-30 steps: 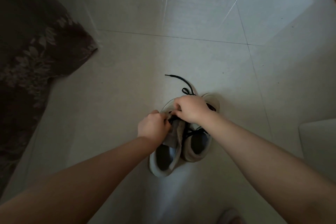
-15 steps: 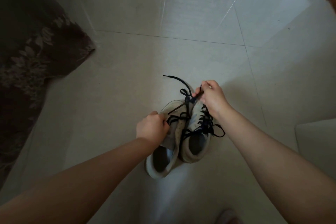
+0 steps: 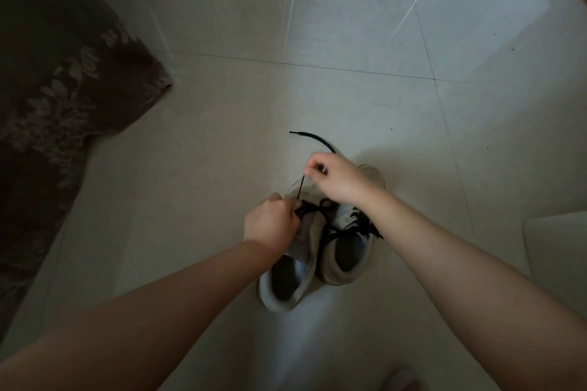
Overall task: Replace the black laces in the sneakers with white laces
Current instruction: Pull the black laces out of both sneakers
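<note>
Fingers of the right hand (image 3: 336, 179) are curled and pinch a strand of black lace (image 3: 300, 188), pulled taut and slanting down to the left sneaker's front. Fingers of the left hand (image 3: 271, 225) are also curled, gripping the tongue and upper edge of the left sneaker (image 3: 286, 282) right where the laces cross.

Pale tiled floor (image 3: 317, 98) fills most of the view, with a dark floral-patterned fabric (image 3: 57, 98) covering its left side. Both sneakers stand side by side and touching in the middle of the floor, heels toward the person. They are off-white or light grey with dark insides, and look scuffed. The right sneaker (image 3: 346, 254) is still threaded with black laces (image 3: 359, 225), which lie loose across its opening. One free black lace end (image 3: 313, 137) curves out on the tiles just beyond the right hand.
</note>
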